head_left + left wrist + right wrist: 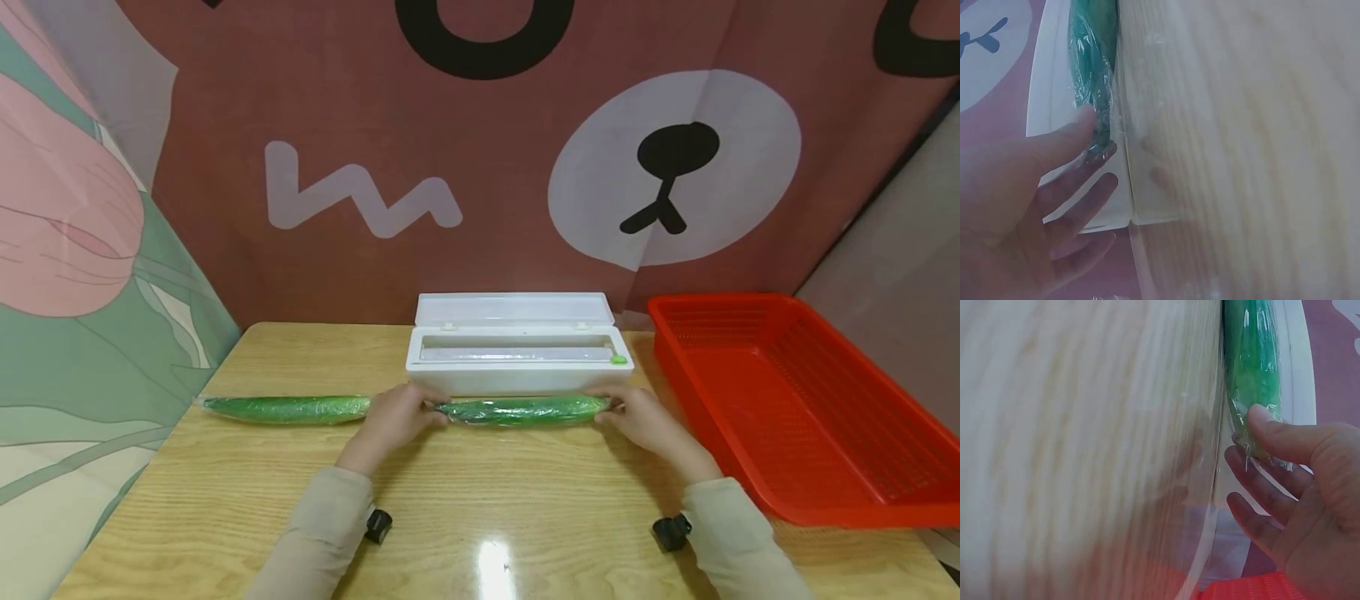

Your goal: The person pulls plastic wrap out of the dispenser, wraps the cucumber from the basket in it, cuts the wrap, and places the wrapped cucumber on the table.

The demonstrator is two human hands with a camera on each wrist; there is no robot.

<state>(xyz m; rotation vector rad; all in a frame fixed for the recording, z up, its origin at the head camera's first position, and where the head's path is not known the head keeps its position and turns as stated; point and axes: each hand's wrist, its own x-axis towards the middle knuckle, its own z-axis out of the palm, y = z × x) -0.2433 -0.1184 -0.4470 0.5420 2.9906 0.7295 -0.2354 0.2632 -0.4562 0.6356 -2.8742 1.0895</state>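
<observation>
A green cucumber [525, 410] wrapped in clear, shiny film lies lengthwise between my two hands, in front of the white box. My left hand [399, 414] pinches its left end, thumb and forefinger on the twisted film [1101, 119] in the left wrist view. At the other end, my right hand [636, 414] holds the tip, with the thumb over the wrapped end [1254, 434] and the other fingers beneath. A second film-wrapped cucumber [288, 409] lies on the table to the left, its right end reaching behind my left hand.
Behind the held cucumber stands a white film dispenser box [517, 382], lid raised, with a roll of film [513, 354] inside and a green slider [618, 360] at its right. A red plastic basket [720, 425] occupies the right side of the wooden table [450, 508]. A printed cloth hangs behind.
</observation>
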